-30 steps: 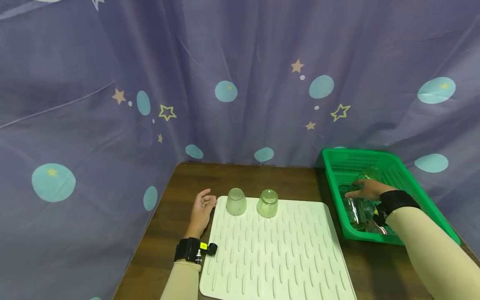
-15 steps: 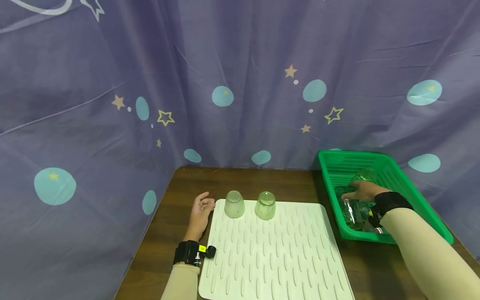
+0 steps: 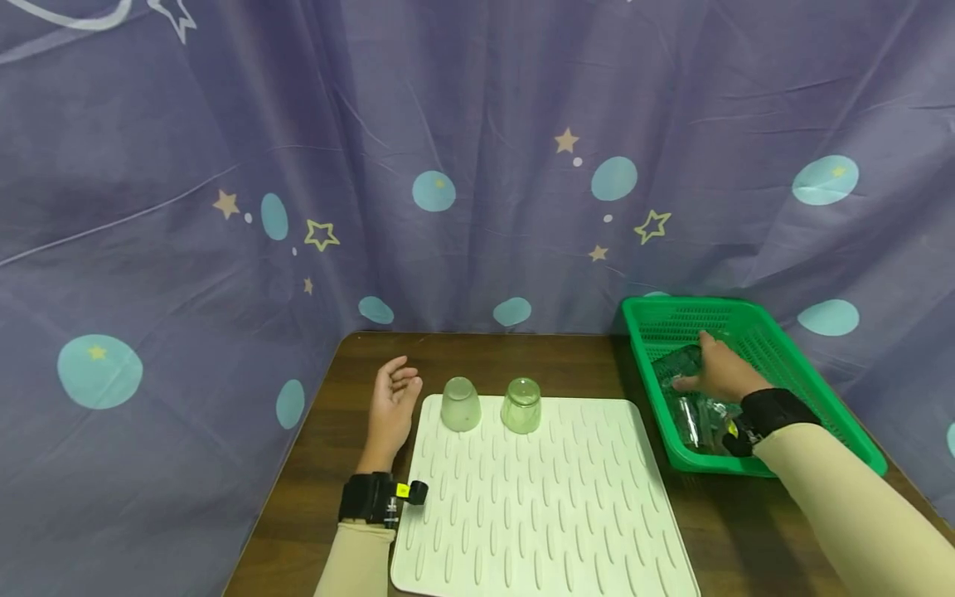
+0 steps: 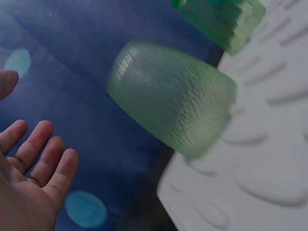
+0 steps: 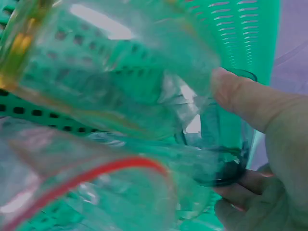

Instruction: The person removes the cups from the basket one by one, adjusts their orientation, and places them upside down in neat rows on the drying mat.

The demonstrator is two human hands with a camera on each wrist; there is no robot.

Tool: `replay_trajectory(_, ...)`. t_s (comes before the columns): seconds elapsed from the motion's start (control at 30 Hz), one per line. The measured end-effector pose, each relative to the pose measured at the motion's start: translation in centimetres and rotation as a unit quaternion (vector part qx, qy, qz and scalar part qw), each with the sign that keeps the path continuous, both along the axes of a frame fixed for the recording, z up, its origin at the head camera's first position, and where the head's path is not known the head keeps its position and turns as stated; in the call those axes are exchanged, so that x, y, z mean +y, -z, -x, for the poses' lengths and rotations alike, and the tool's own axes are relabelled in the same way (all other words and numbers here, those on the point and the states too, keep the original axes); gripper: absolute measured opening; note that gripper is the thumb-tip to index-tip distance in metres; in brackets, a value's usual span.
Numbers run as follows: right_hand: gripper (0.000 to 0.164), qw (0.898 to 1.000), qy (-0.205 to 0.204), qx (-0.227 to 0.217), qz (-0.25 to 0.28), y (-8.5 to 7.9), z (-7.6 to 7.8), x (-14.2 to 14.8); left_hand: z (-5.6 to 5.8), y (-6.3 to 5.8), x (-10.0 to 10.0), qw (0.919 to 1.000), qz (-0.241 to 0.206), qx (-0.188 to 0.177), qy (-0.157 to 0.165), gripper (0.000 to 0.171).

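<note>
Right grip (image 3: 724, 371): wider than before, around dark glass (image 5: 232, 163); whether holding, cannot tell.
Left grip (image 3: 390, 408): fingers relaxed, frosted tumbler (image 3: 460, 405) beside.

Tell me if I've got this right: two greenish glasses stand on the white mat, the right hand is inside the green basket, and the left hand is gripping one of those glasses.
Not quite: the left hand is holding nothing; the head view shows it beside the white mat, apart from both greenish glasses. The rest is right.
</note>
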State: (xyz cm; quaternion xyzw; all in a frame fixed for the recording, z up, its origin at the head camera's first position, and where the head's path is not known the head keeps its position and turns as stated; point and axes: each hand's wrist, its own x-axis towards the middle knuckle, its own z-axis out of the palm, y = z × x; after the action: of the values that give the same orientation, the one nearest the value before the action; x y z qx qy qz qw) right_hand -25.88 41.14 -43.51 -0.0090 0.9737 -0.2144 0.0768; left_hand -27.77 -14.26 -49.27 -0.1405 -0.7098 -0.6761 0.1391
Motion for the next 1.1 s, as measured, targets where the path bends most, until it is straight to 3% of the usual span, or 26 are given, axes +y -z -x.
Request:
replay_trajectory(0.13,0.118,0.999,0.006,0.042,-0.005,-2.0,-0.3,-1.0,0.2,-0.4,0.4,0.9990,-0.005,0.043,0.013,0.053)
replay_trajectory(0.27,0.104,0.990,-0.010,0.139,0.003,-3.7,-1.0,-3.2,-0.6,-2.0,1.1,0.9962,-0.020,0.077,0.036,0.052)
replay_trajectory(0.33,0.100,0.978,-0.028,0.204,0.008,-4.2,-1.7,-4.7,-0.9,-2.8,1.7,0.9947,-0.025,0.082,0.056,0.051)
replay_trajectory(0.43,0.100,0.953,-0.060,0.297,-0.005,-4.8,-2.7,-7.4,-1.4,-3.5,2.7,0.9927,-0.010,0.082,0.089,0.050)
replay_trajectory(0.53,0.105,0.931,-0.089,0.354,-0.022,-4.9,-3.5,-10.1,-1.8,-3.8,3.8,0.9890,0.016,0.080,0.124,0.048)
replay_trajectory(0.9,0.113,0.873,-0.221,0.433,-0.042,-4.3,-5.9,-17.6,-3.6,-4.5,6.5,0.9657,0.053,0.052,0.249,0.062)
replay_trajectory(1.1,0.116,0.864,-0.263,0.428,-0.040,-3.6,-6.6,-19.7,-4.3,-4.5,7.4,0.9533,0.064,0.019,0.294,0.077)
